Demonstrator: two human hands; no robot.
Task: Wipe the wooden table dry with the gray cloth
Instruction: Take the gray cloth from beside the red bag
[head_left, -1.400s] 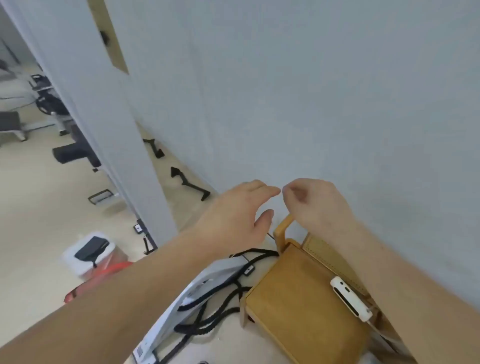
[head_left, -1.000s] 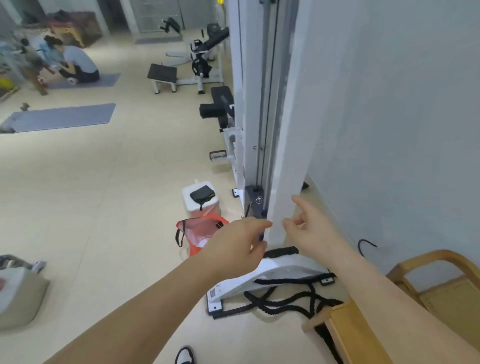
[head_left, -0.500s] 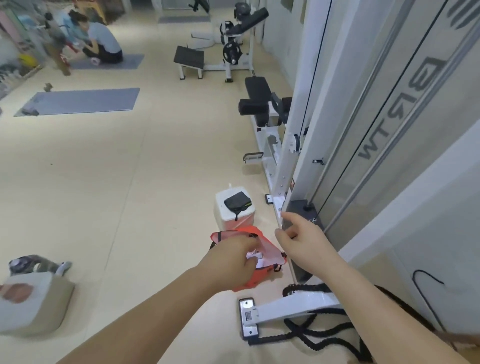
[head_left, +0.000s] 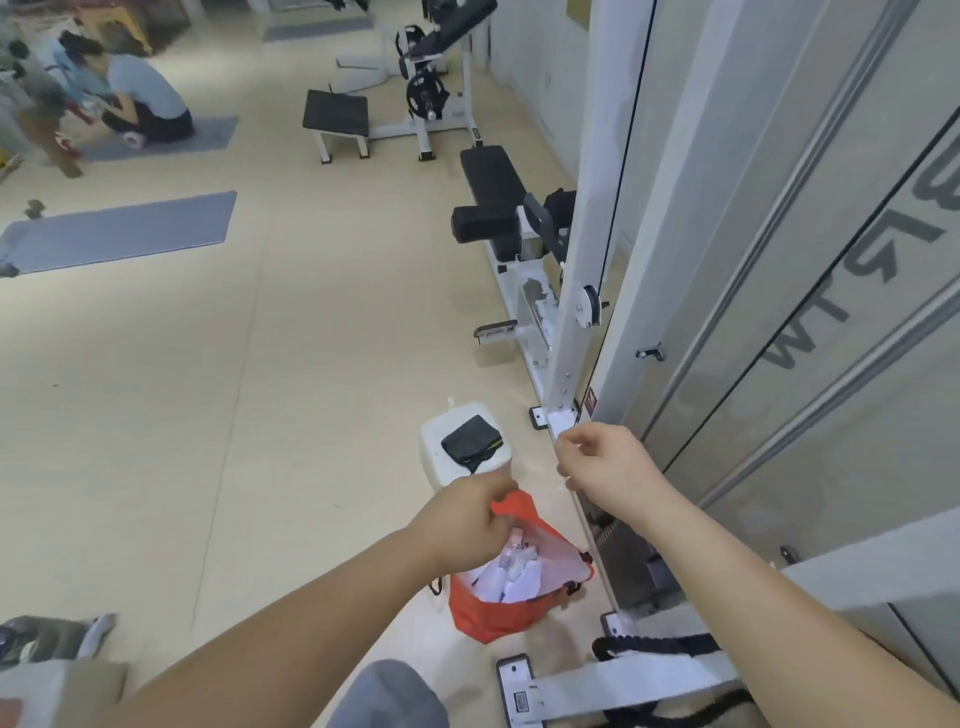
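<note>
room: pale gym floor (head_left: 260, 415); a white cable machine (head_left: 571, 312) to the right of the fingers, a gray mat (head_left: 119, 228) and a crouching person (head_left: 145, 98) far beyond them.
change: the wooden worktop seen a second ago has left the view; the orange bag (head_left: 488, 618) now sits lower, under the fingers, its mouth wider, with white things showing inside.
gray cloth: not made out in this view.
left hand (head_left: 467, 525): fingers clenched on the bag's rim.
right hand (head_left: 608, 467): fingers curled beside the machine's post; whether they pinch anything cannot be told.
white box (head_left: 441, 467): just beyond the left fingers, with a black pouch (head_left: 470, 444) on top.
</note>
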